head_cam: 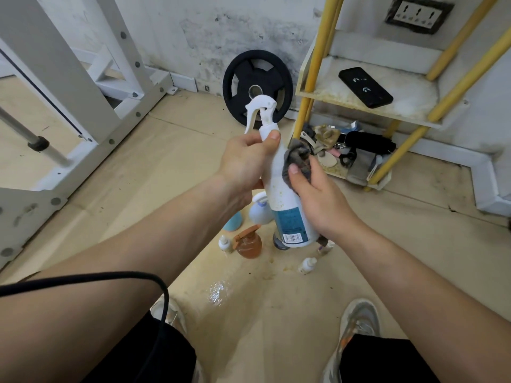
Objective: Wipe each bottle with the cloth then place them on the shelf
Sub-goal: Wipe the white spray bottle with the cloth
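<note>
the left hand (243, 161) gripped the white spray bottle (279, 172) near its neck, long axis almost upright, trigger on top. the right hand (318, 194) pinched the grey cloth (297, 158) against its right flank, shelf (359, 103) beyond to the right.

The spray bottle (276, 183) I'm holding is smooth white plastic with a slight sheen, flecked with yellowish specks, and its blue label (293, 219) looks glossy. The cloth (300, 158) against it is grey, soft and matt, bunched into folds. Below me the amber bottle (250, 244) is translucent, shiny plastic. The weight plate (243, 78) looks like matt black rubber, the phone (365, 87) glossy black, the shelf board (331, 89) rough and stained, the rack (83, 87) white painted metal, the floor (166, 161) matt beige.
</note>
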A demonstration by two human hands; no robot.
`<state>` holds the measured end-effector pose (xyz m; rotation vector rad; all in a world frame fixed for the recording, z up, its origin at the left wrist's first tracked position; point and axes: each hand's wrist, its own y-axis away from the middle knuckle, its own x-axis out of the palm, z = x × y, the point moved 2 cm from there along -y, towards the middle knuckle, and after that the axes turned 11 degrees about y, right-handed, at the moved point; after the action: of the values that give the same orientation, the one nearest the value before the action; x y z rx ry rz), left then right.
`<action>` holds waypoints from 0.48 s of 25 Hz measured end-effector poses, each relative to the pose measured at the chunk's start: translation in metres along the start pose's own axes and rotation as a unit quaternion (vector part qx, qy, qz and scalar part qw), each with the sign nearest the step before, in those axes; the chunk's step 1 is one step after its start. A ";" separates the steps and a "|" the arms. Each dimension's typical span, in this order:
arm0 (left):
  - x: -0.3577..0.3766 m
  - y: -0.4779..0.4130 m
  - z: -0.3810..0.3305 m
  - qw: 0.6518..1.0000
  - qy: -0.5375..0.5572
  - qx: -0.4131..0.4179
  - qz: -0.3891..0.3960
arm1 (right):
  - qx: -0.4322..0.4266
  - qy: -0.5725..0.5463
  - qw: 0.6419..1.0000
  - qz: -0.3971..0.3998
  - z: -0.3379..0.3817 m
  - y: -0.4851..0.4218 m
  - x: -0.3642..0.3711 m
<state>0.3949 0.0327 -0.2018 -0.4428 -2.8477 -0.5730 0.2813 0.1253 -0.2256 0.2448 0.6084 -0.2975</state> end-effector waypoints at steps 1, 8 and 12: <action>0.000 -0.001 0.000 1.000 0.005 -0.002 -0.013 | 0.011 -0.020 1.000 0.000 -0.001 -0.001 0.000; -0.005 -0.002 -0.005 0.996 0.027 -0.017 -0.080 | -0.149 0.293 0.944 -0.024 0.007 0.022 0.013; 0.004 0.007 0.008 0.999 0.004 -0.029 -0.039 | -0.172 0.221 0.959 -0.051 0.011 0.013 0.005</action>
<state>0.3926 0.0434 -0.2056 -0.3401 -2.8564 -0.6715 0.2958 0.1331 -0.2180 -0.0610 1.1049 -0.2306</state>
